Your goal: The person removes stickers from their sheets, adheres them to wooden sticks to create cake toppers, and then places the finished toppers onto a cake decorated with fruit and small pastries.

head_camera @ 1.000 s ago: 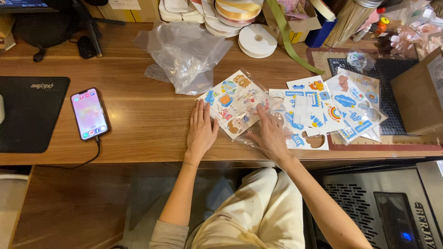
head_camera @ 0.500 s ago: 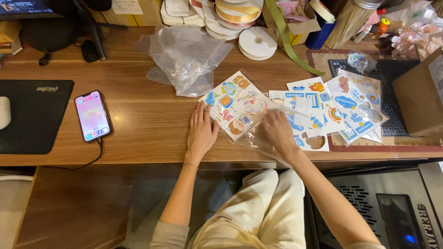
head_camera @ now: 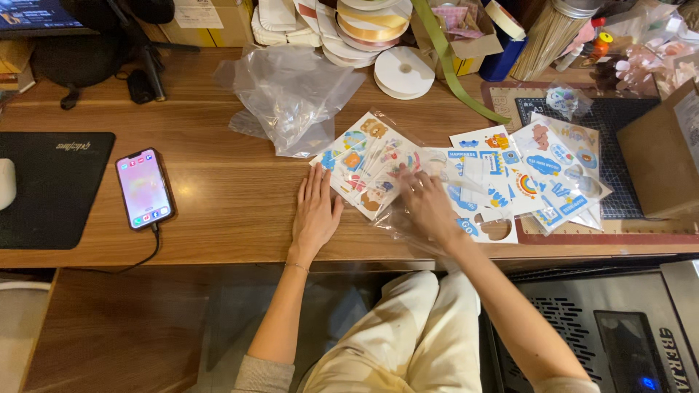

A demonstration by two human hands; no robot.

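The left hand [head_camera: 314, 215] lies flat and open on the table [head_camera: 218, 182], its fingertips pressing the near edge of a sleeved sticker pack [head_camera: 368, 164]. The right hand [head_camera: 429, 207], blurred, has its grip loosely around a clear sleeve [head_camera: 408, 225]. Loose sticker sheets [head_camera: 539, 171] spread beyond it look unpacked; sorting seems midway.

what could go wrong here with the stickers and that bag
The right hand is blurred, working at a clear sleeve over the sticker sheets; thin film might crease or tear. The overlapped sheets on the right could slide out of order. The crumpled plastic bag lies close and could get dragged along.
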